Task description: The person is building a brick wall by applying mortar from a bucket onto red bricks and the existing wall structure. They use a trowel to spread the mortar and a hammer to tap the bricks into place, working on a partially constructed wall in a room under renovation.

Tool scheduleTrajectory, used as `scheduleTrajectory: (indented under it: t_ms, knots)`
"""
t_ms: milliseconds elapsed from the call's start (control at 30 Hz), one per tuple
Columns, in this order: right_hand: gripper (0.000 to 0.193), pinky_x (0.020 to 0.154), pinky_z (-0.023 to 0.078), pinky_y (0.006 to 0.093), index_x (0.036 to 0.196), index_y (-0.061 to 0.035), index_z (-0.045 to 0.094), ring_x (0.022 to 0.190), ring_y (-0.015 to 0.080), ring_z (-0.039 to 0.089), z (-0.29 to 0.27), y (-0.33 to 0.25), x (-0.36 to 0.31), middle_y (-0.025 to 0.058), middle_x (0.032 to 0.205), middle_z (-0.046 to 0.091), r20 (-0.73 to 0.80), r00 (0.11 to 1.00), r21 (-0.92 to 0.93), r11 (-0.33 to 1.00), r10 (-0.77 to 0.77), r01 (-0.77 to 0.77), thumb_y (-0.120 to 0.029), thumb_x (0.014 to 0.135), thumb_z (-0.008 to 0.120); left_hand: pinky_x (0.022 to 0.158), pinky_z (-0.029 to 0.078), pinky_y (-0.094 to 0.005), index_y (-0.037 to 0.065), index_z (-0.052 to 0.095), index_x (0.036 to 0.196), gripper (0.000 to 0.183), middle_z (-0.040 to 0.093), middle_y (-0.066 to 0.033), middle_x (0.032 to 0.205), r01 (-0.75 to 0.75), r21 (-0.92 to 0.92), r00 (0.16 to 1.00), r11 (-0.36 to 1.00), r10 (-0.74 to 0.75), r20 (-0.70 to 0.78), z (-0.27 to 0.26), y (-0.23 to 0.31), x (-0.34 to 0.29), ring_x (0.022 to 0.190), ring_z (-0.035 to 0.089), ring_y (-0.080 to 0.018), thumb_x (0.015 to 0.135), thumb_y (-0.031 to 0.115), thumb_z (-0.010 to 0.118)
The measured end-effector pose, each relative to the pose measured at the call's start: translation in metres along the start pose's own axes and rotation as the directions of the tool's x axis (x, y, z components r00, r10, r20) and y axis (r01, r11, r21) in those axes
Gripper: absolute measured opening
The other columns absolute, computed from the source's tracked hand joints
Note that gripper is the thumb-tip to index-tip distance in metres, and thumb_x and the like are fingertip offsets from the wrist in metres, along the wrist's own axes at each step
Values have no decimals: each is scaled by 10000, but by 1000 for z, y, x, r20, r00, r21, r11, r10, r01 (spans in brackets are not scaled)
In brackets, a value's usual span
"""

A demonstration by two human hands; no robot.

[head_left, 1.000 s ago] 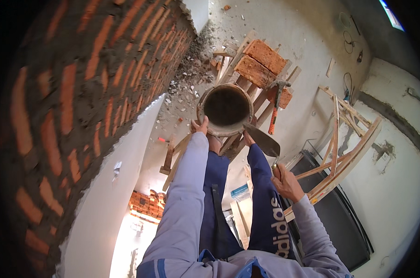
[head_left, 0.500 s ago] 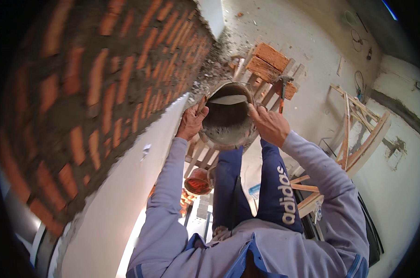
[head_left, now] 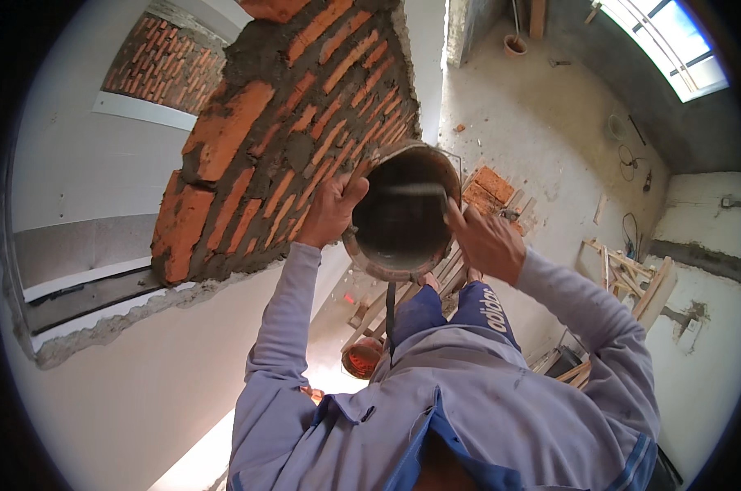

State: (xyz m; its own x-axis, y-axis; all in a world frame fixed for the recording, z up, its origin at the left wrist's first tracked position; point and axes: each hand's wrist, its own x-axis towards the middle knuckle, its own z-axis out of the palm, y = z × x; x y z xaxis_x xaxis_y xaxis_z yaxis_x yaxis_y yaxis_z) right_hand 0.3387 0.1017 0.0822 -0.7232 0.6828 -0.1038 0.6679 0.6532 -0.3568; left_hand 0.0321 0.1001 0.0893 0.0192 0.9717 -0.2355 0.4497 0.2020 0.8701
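In front of my chest is a round bucket (head_left: pixel 362 250), its mouth tipped toward me and its rim crusted with dried mortar. The inside is dark, with grey residue low down. My left hand (head_left: pixel 335 209) is closed on the left side of the rim, thumb on top. On the right side, my right hand (head_left: pixel 489 241) is closed at the rim with its fingers bent. A pale blurred blade, like a trowel (head_left: pixel 415 189), lies across the bucket's mouth and reaches toward my right fingers. Whether those fingers also hold its handle is hidden.
On my left rises a rough brick wall (head_left: pixel 305 139) with smeared mortar. Below lie orange bricks (head_left: pixel 489 186) on wooden slats, a red-orange bucket (head_left: pixel 360 358) and wooden frames (head_left: pixel 632 274). A small pot (head_left: pixel 515 45) stands on the far floor near a window (head_left: pixel 665 41).
The bucket has risen closer to me, with both hands still on it. The view has shifted, showing the brick wall's upper edge and the window. The blade now looks blurred.
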Motion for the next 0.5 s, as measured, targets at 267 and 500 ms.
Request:
scheduleTrajectory:
  t_ms: [267, 500]
  knots:
    - [432, 595, 536, 440, 1222, 72, 469, 685, 359, 667, -51, -30, -21, 207, 760, 630, 207, 978, -131, 991, 26, 1, -74, 826, 565, 509, 270, -295, 63, 432, 670, 611, 321, 55, 603, -204, -40, 975, 978, 200, -101, -30, 55, -7, 583, 300, -77, 917, 601, 581]
    - [219, 517, 509, 438, 1030, -29, 542, 558, 312, 620, -110, -17, -21, 185, 754, 621, 367, 930, 158, 983, 33, -97, -217, 955, 458, 501, 341, -314, 34, 536, 724, 532, 381, -1, 563, -266, 70, 953, 961, 273, -131, -15, 100, -30, 534, 393, -100, 911, 523, 629]
